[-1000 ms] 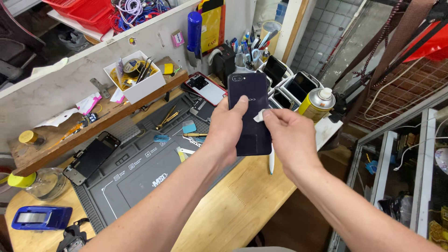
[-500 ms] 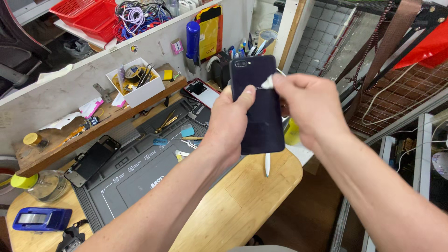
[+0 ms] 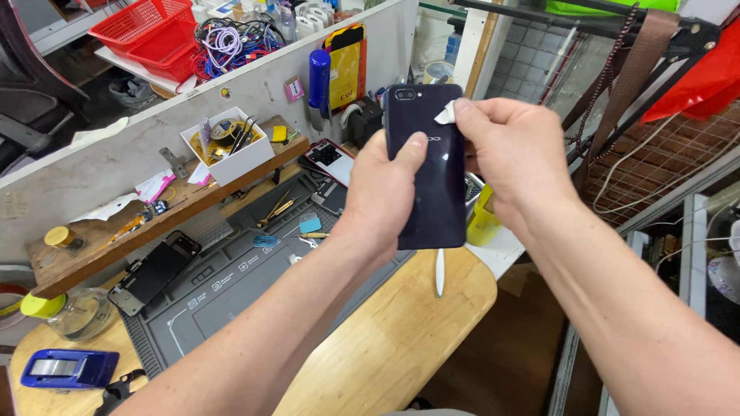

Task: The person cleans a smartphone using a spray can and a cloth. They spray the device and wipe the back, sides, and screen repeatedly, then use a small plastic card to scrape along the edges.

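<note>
The left hand (image 3: 385, 192) grips a dark smartphone (image 3: 426, 166) upright, back showing — the right hand (image 3: 512, 158) pinches a small white wipe (image 3: 445, 115) at its one-o'clock corner.

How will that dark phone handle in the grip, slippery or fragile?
Likely slippery: the dark phone has a glossy back showing reflections. Probably stiff, since it stays flat with only the left hand gripping one edge. Possibly fragile if dropped, as it is held above the wooden bench.
</note>
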